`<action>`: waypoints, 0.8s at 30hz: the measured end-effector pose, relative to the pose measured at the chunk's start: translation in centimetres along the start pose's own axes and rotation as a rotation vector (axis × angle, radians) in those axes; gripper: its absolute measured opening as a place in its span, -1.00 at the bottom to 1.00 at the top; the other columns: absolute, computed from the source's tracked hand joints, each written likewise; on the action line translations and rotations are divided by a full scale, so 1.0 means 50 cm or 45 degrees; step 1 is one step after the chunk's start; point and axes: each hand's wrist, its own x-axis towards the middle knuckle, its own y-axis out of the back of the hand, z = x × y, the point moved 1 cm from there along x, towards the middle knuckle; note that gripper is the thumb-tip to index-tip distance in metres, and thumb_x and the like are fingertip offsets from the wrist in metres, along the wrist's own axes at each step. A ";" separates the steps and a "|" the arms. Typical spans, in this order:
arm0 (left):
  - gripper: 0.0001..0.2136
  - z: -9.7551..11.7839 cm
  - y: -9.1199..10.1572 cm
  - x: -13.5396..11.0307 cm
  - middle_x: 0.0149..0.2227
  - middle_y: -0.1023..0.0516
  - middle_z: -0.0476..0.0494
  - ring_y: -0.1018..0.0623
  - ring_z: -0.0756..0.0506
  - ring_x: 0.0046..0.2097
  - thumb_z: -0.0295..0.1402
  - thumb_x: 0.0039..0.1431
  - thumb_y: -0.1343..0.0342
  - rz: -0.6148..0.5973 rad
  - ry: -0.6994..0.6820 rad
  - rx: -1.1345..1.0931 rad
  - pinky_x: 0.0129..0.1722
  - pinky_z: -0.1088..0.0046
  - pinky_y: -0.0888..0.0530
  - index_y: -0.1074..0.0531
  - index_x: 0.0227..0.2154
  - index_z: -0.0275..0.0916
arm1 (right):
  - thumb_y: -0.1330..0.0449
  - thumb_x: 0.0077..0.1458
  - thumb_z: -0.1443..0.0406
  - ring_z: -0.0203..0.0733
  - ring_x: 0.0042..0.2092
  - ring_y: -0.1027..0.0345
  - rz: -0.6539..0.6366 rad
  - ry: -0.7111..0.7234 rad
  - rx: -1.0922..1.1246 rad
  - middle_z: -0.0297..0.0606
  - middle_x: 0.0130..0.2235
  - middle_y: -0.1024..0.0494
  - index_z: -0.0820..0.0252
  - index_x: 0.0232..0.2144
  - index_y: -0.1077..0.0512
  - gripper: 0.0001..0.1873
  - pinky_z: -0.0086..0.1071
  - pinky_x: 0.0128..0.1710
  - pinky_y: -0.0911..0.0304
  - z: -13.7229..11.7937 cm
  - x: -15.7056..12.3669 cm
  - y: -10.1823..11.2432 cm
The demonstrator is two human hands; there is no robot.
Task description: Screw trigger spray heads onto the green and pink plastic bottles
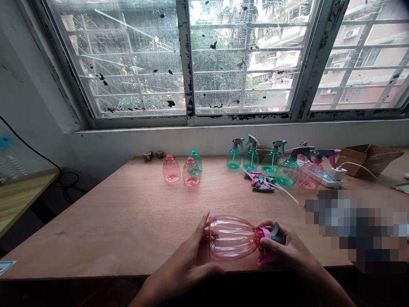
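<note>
A clear pink ribbed spray bottle (pixel 231 237) lies on its side near the front edge of the wooden table (pixel 128 213). My left hand (pixel 188 264) wraps round the bottle's base end. My right hand (pixel 281 251) is closed on the grey and pink trigger head (pixel 273 236) at the bottle's neck.
Two pink bottles (pixel 171 169) and a green one (pixel 196 158) without heads stand at the back middle. Several finished green and pink sprayers (pixel 289 168) stand back right, loose trigger heads (pixel 262 182) before them. A cardboard box (pixel 367 155) and a white power strip (pixel 332 177) sit far right.
</note>
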 end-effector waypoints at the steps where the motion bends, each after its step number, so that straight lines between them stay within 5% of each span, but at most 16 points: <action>1: -0.02 0.000 0.001 0.001 0.40 -0.09 -0.24 -0.11 -0.30 0.39 -0.32 0.14 -0.31 -0.006 0.007 -0.001 0.39 0.08 -0.03 0.29 0.41 -0.07 | -0.41 -0.03 0.01 -0.11 -0.48 -0.54 -0.003 0.002 0.001 -0.31 -0.51 -0.64 0.19 -0.19 -0.42 -0.51 -0.31 -0.46 -0.48 0.000 0.000 0.000; 10: -0.10 -0.009 -0.001 0.000 0.31 -0.27 -0.19 -0.37 -0.22 0.25 -0.38 0.22 -0.23 0.001 -0.035 -0.043 0.34 0.15 -0.19 0.30 0.41 0.04 | -0.40 -0.03 0.00 -0.10 -0.49 -0.55 0.020 0.008 -0.024 -0.31 -0.51 -0.63 0.19 -0.21 -0.44 -0.53 -0.30 -0.48 -0.47 0.001 0.000 0.000; 24: -0.12 -0.002 0.001 0.001 0.36 -0.20 -0.24 -0.25 -0.28 0.33 -0.33 0.18 -0.27 0.014 0.013 0.013 0.36 0.14 -0.13 0.18 0.41 -0.08 | -0.40 0.00 0.04 -0.12 -0.50 -0.54 -0.007 0.004 -0.003 -0.32 -0.51 -0.64 0.18 -0.18 -0.42 -0.55 -0.33 -0.49 -0.45 0.002 -0.001 0.001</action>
